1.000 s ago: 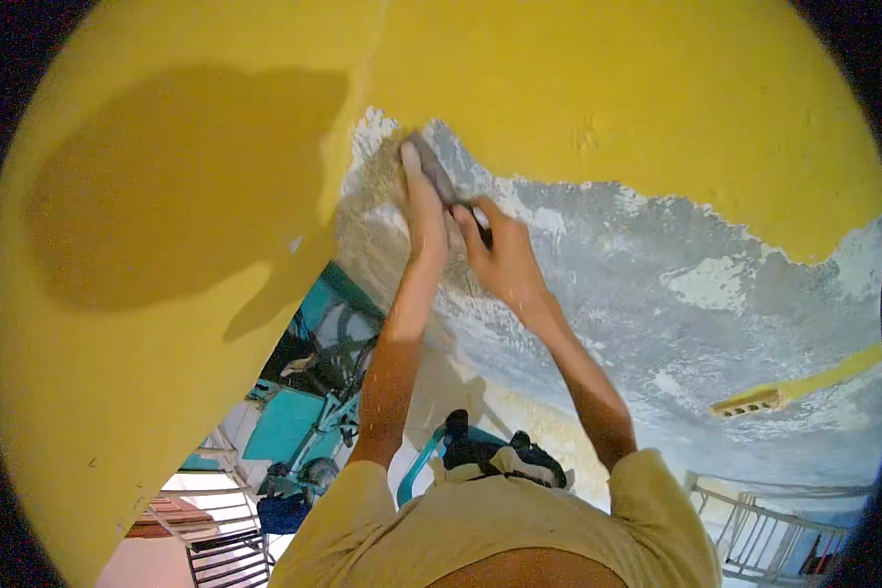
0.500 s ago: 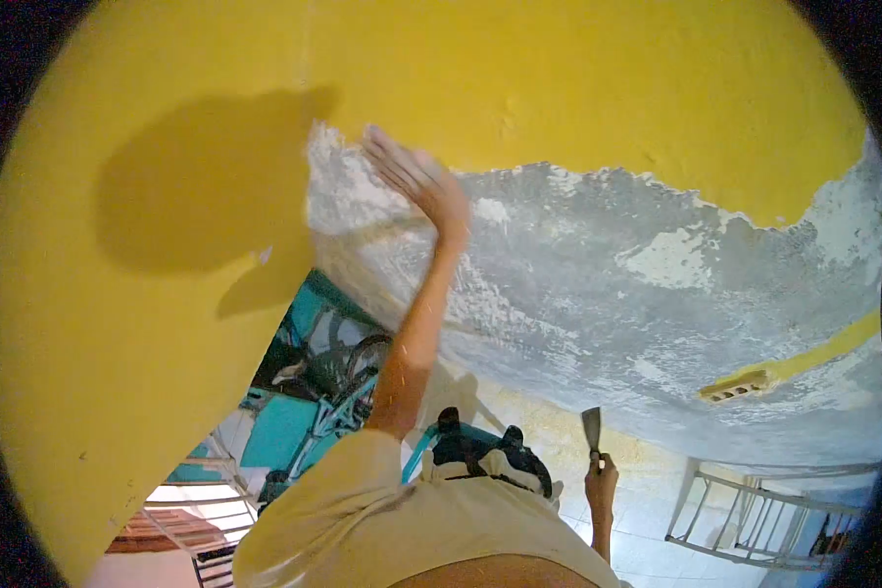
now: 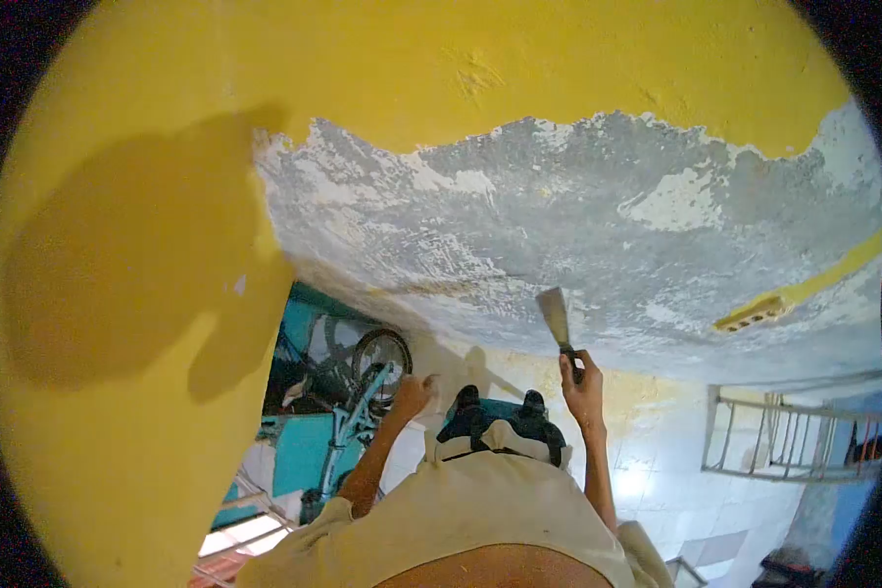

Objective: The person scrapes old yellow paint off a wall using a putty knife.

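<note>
My right hand (image 3: 583, 387) is wrapped round the dark handle of a scraper (image 3: 554, 316), its flat blade pointing up in front of the wall. Lower left of it, my left hand (image 3: 415, 396) hangs over the floor with its fingers curled; whether anything lies inside them is too small to tell. Ahead, yellow paint (image 3: 578, 59) covers the upper wall. Below its ragged edge lies a bare grey patch (image 3: 559, 225) with whitish flakes. A yellow-painted socket strip (image 3: 752, 314) sits on the wall at the right.
A bicycle (image 3: 348, 421) stands at the lower left, beyond the corner of the yellow side wall (image 3: 98, 421). A metal ladder-like frame (image 3: 794, 436) is at the right. My dark shoes (image 3: 500, 416) show below me, on something teal.
My left hand has come down from the upper wall, and its fingers have curled. My right hand has risen with the scraper. The view has shifted.
</note>
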`<state>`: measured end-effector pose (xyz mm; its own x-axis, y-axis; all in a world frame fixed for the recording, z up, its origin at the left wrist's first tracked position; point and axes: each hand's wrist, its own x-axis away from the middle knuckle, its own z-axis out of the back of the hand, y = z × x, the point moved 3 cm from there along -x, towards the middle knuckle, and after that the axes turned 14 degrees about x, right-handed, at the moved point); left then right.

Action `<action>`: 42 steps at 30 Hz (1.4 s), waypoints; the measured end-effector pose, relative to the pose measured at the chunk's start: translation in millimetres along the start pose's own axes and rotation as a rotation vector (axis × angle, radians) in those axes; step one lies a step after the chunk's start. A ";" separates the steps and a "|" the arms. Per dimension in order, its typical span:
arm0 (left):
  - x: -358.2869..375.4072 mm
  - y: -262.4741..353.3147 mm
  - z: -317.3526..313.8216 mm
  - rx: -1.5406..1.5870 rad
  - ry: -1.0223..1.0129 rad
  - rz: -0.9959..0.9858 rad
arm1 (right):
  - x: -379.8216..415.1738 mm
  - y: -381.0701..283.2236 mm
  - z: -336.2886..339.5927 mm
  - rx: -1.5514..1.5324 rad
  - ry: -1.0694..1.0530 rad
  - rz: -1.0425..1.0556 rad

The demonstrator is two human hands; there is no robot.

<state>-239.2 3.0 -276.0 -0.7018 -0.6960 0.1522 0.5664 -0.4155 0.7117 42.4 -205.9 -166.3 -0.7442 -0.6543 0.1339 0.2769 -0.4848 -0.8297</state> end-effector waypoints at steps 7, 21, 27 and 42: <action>-26.4 17.6 65.5 0.284 0.241 -0.245 | -9.4 -79.4 -59.3 -0.149 -0.073 0.056; -144.0 229.1 169.6 1.021 0.104 -0.265 | -34.3 -221.9 -121.2 -0.431 0.202 0.315; -148.7 257.3 179.7 0.979 0.255 -0.257 | -46.2 -230.6 -124.6 -0.544 0.104 0.214; -151.2 275.5 201.3 1.004 0.423 -0.343 | -60.4 -262.9 -105.8 -0.527 0.305 0.327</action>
<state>-64.0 111.7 35.1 -0.4429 -0.8569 -0.2637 -0.3620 -0.0981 0.9270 -49.8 22.5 -13.6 -0.8321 -0.4888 -0.2622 0.2413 0.1068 -0.9646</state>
